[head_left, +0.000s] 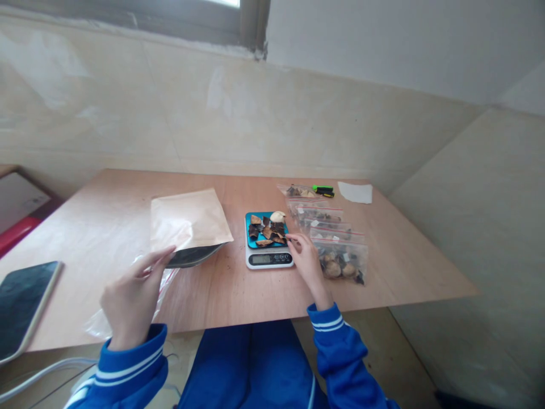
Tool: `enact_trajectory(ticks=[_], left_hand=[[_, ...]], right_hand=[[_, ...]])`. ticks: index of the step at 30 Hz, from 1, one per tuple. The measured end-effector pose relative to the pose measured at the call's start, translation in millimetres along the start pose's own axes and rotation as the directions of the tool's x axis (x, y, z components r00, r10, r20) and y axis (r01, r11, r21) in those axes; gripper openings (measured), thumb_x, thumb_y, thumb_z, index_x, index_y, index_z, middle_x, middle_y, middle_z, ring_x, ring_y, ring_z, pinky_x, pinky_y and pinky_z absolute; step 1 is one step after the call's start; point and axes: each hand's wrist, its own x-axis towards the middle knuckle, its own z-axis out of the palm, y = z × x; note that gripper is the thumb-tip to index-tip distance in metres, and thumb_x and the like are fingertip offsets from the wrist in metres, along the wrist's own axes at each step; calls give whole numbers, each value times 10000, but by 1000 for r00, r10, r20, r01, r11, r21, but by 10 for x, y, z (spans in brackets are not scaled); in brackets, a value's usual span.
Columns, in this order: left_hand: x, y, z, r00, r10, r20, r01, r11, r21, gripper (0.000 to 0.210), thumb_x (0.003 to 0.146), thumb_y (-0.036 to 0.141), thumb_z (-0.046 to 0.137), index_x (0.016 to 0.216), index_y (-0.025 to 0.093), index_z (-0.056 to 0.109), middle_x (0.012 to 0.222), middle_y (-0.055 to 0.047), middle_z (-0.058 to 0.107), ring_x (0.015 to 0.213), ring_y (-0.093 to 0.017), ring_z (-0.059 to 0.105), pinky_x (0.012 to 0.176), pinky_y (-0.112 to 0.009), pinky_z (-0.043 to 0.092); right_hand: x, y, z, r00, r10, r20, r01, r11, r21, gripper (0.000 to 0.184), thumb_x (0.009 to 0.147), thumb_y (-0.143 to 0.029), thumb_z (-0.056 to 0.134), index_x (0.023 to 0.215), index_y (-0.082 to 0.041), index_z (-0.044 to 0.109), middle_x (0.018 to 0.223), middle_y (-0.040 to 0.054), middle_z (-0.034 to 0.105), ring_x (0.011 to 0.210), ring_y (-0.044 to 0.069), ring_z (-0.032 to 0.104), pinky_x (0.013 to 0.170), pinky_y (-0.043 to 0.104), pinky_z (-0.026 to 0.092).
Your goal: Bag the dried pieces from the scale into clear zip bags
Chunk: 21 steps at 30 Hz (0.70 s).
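Observation:
My left hand pinches the edge of a kraft paper pouch, whose dark mouth gapes toward me. In the middle of the table stands a small digital kitchen scale with a blue top. Brown and dark dried pieces lie on it, along with a pale round one. At the scale's right edge my right hand has its thumb and fingers pinched together by the dried pieces; whatever is between the fingertips is too small to make out.
Several clear zip bags of dried pieces line the table's right side. Behind them are green and black pens and white paper. A tablet lies at the left edge, and clear plastic sits near my left hand.

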Motion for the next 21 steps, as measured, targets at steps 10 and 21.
enact_trajectory(ticks=[10, 21], left_hand=[[-9, 12, -28, 1000, -23, -9, 22, 1000, -17, 247, 851, 435, 610, 1060, 360, 721, 801, 12, 745, 823, -219, 690, 612, -236, 379], [-78, 137, -63, 992, 26, -121, -30, 999, -30, 352, 867, 533, 536, 1081, 325, 722, 813, -21, 754, 854, -245, 697, 655, -272, 426]], right_hand=[[-64, -76, -139, 990, 83, -113, -80, 996, 28, 303, 888, -234, 450, 1059, -165, 690, 1111, 135, 664, 1047, 240, 624, 932, 424, 511], [-262, -1414, 189, 958, -217, 189, 144, 930, 338, 355, 951, -157, 405, 1223, -237, 617, 1238, 60, 626, 1183, 168, 561, 1044, 345, 457]])
